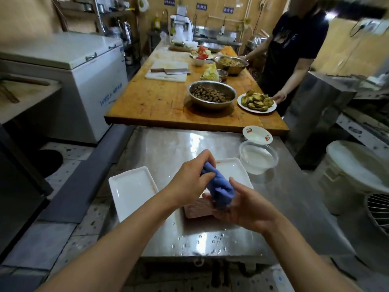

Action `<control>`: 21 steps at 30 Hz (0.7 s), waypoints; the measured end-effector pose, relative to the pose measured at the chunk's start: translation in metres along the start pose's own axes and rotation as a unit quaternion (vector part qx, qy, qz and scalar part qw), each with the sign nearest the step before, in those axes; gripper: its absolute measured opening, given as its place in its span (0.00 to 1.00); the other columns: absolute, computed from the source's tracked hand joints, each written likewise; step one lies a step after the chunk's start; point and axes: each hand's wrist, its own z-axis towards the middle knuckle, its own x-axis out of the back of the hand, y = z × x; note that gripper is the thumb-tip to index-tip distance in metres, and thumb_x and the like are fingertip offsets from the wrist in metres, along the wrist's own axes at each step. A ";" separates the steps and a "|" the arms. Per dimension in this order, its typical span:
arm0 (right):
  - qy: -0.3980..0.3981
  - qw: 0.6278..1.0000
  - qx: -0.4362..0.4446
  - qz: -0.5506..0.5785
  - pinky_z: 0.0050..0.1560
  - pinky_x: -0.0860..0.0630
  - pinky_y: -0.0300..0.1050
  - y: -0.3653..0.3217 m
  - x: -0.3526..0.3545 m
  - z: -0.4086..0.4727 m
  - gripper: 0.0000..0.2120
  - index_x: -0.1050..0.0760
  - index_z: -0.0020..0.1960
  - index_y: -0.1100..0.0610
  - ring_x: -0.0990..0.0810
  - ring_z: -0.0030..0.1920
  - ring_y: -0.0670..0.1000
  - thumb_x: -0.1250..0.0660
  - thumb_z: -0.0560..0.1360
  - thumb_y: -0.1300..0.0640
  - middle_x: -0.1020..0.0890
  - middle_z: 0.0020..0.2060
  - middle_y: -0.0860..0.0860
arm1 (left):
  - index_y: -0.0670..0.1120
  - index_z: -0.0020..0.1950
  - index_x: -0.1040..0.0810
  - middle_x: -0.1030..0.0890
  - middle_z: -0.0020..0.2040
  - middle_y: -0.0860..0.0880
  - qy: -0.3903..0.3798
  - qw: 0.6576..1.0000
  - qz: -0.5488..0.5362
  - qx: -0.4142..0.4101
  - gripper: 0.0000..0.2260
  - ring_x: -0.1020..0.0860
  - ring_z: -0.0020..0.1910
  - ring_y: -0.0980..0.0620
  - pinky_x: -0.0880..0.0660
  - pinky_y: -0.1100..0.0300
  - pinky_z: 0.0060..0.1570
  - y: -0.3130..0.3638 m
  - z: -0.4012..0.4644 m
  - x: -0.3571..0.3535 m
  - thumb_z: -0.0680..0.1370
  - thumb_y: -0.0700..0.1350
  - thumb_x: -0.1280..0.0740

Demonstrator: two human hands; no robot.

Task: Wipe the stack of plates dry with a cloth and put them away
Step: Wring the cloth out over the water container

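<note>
— Looking down through the head camera, I see both forearms reaching forward over the wet stainless-steel table (pixel 168 148). What do you read on the hands?

— I see the left hand (pixel 189 180) curled, thumb and fingers pinching the upper end of the crumpled blue cloth (pixel 219 186). The right hand (pixel 244 209) sits palm-up beneath it, fingers bent around the cloth's lower end.

— And the plates?

— The stack of white rectangular plates (pixel 231 169) sits directly under the hands, mostly hidden; I see its top plate's far part and ribbed pinkish edges below the right hand. A single white rectangular plate (pixel 130 190) lies to the left, at the table's edge, apart from the stack.

— Anything beside them?

— I see a clear round plastic container (pixel 259 157) just right of the stack, and a small white saucer with red motifs (pixel 256 133) beyond it. Water droplets dot the near steel.
</note>
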 end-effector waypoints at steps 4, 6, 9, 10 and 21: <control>-0.024 0.995 0.034 -0.088 0.33 0.28 0.37 -0.003 -0.001 -0.006 0.11 0.27 0.48 0.61 0.28 0.36 0.48 0.31 0.70 0.55 0.24 0.36 0.53 | 0.47 0.48 0.31 0.27 0.38 0.55 -0.024 0.996 0.067 -0.061 0.06 0.27 0.38 0.55 0.28 0.62 0.39 0.001 0.011 0.002 0.77 0.37 0.36; -0.026 0.989 0.051 -0.135 0.32 0.30 0.37 -0.012 0.005 -0.012 0.09 0.29 0.47 0.61 0.31 0.34 0.47 0.30 0.71 0.60 0.29 0.34 0.54 | 0.48 0.48 0.32 0.26 0.39 0.52 -0.040 0.996 0.071 -0.046 0.05 0.26 0.40 0.50 0.26 0.57 0.41 0.002 0.021 0.000 0.77 0.39 0.37; 0.087 0.929 0.075 -0.353 0.31 0.29 0.38 -0.028 0.018 -0.014 0.03 0.25 0.48 0.62 0.29 0.31 0.46 0.34 0.74 0.65 0.26 0.34 0.53 | 0.49 0.47 0.33 0.24 0.38 0.48 -0.081 0.994 0.079 -0.004 0.05 0.24 0.37 0.48 0.24 0.52 0.39 0.006 0.038 -0.013 0.79 0.41 0.39; 0.134 0.886 0.094 -0.435 0.31 0.29 0.40 -0.035 0.024 -0.013 0.03 0.25 0.48 0.61 0.28 0.31 0.46 0.33 0.74 0.64 0.25 0.34 0.53 | 0.48 0.46 0.33 0.24 0.37 0.47 -0.089 0.993 0.075 0.011 0.04 0.23 0.34 0.49 0.24 0.53 0.36 0.009 0.045 -0.019 0.79 0.41 0.39; 0.257 0.524 0.267 -0.767 0.38 0.29 0.41 -0.125 0.135 0.018 0.12 0.39 0.46 0.49 0.27 0.38 0.47 0.35 0.76 0.57 0.28 0.39 0.46 | 0.41 0.40 0.30 0.27 0.32 0.43 -0.148 0.931 -0.144 0.301 0.06 0.29 0.26 0.52 0.31 0.63 0.25 0.035 0.164 -0.097 0.75 0.35 0.42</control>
